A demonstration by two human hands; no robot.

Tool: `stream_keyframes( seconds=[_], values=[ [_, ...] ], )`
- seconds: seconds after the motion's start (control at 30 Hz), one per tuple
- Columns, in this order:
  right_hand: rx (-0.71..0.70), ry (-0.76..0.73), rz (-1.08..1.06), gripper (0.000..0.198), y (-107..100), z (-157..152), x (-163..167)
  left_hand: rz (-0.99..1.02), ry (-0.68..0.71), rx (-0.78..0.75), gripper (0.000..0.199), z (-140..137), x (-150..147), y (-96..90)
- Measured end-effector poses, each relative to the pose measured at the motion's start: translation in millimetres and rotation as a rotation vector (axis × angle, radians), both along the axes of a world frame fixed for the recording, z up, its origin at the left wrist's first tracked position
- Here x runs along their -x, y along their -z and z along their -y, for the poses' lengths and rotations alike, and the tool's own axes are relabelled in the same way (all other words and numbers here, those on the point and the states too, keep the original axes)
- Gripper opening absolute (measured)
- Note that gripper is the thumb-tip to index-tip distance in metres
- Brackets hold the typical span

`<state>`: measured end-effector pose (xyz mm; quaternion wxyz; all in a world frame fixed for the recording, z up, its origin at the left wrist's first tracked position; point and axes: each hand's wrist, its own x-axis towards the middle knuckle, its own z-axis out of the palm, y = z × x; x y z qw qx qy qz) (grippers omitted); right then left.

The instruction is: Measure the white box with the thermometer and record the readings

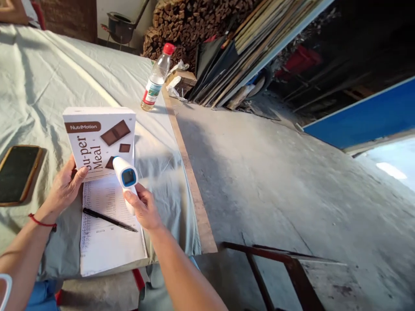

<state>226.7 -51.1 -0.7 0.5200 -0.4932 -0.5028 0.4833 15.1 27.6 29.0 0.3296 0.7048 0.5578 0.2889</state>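
Observation:
My left hand (68, 181) grips the lower left corner of a white NutriMotion box (82, 149) printed with brown chocolate pieces, holding it upright over the table. In my right hand (144, 206) is a white infrared thermometer (122, 166), its handle wrapped by my fingers. The thermometer's blue-framed screen faces me, and its front end is close to the box's lower right part; I cannot tell whether they touch. Below both hands lies a printed paper sheet (113, 246), partly covered by the box. A black pen (110, 219) rests across the sheet.
A phone (20, 175) in a brown case lies at the left on the cloth-covered table (65, 73). A red-capped bottle (155, 80) stands near the table's right edge. Stacked firewood (194, 26) and leaning boards (249, 47) are behind. A dark chair frame (275, 259) is lower right.

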Motion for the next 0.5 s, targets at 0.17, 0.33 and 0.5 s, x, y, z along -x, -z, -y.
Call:
stream_keyframes(
  seconds=[0.17,0.33,0.5],
  values=[
    [-0.001,-0.025,-0.154,0.044,1,-13,10,-0.026,0.077,-0.013,0.048,-8,3,3.9],
    [-0.029,-0.001,-0.236,0.043,2,-15,11,-0.124,0.015,-0.023,0.046,-11,0,2.9],
    [-0.034,0.005,-0.269,0.04,-5,-15,10,-0.193,0.009,-0.009,0.039,-9,-4,-5.2]
  ],
)
